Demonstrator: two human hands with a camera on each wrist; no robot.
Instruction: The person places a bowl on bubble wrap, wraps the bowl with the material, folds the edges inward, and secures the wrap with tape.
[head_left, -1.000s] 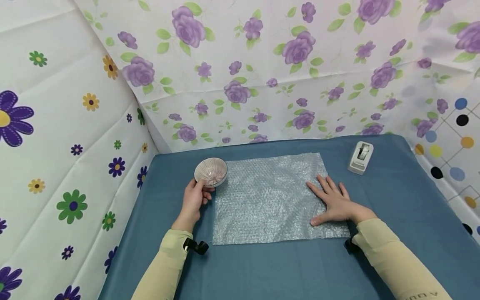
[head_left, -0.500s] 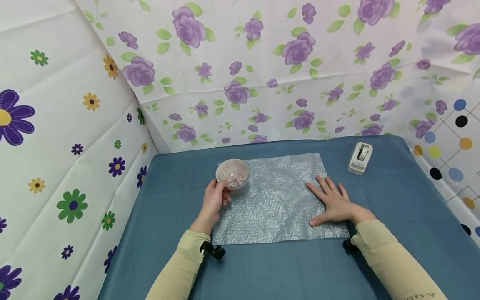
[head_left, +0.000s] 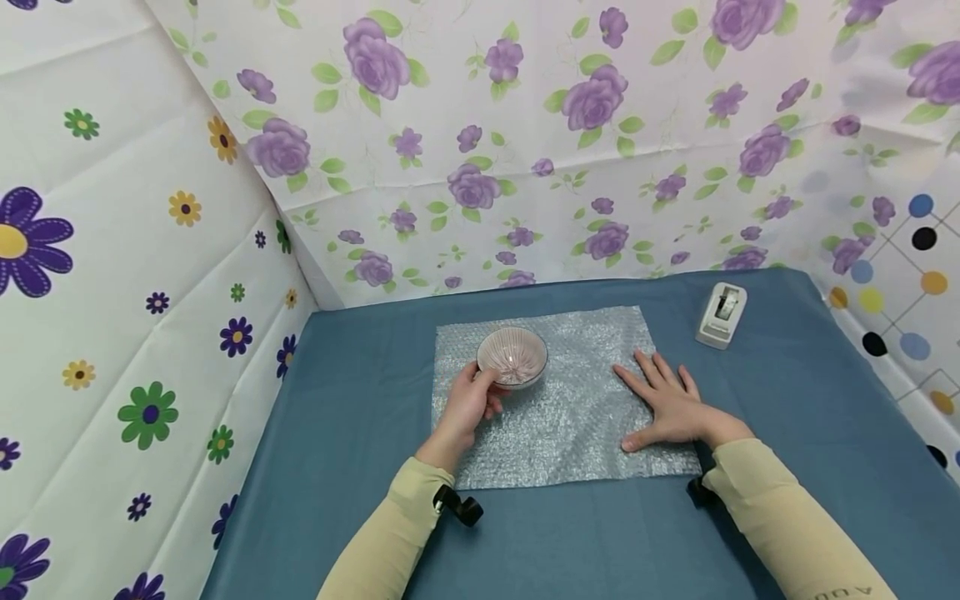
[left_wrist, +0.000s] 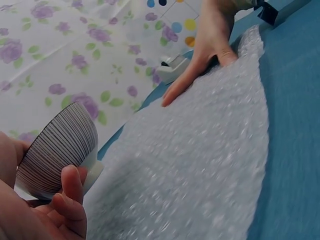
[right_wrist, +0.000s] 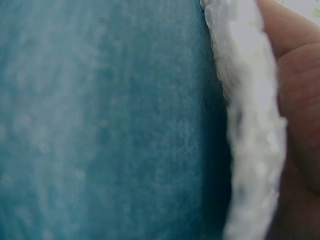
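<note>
A small bowl (head_left: 513, 357) with dark thin stripes outside and a pinkish inside is held by my left hand (head_left: 467, 403), thumb at the rim and fingers beneath. In the left wrist view the bowl (left_wrist: 62, 150) is tilted, its pale foot showing, above the bubble wrap. The sheet of bubble wrap (head_left: 570, 442) lies flat on the blue cloth. My right hand (head_left: 670, 408) rests with spread fingers on the sheet's right side. In the right wrist view the edge of the bubble wrap (right_wrist: 252, 120) runs beside the palm.
A white tape dispenser (head_left: 722, 315) stands at the back right of the blue-covered table (head_left: 585, 542). Flower-patterned sheets (head_left: 465, 242) hang behind and at the left, with a dotted one (head_left: 911, 308) at the right.
My left hand has carried the bowl rightward, from the left edge of the bubble wrap to over the sheet. The right hand has stayed in place on the bubble wrap.
</note>
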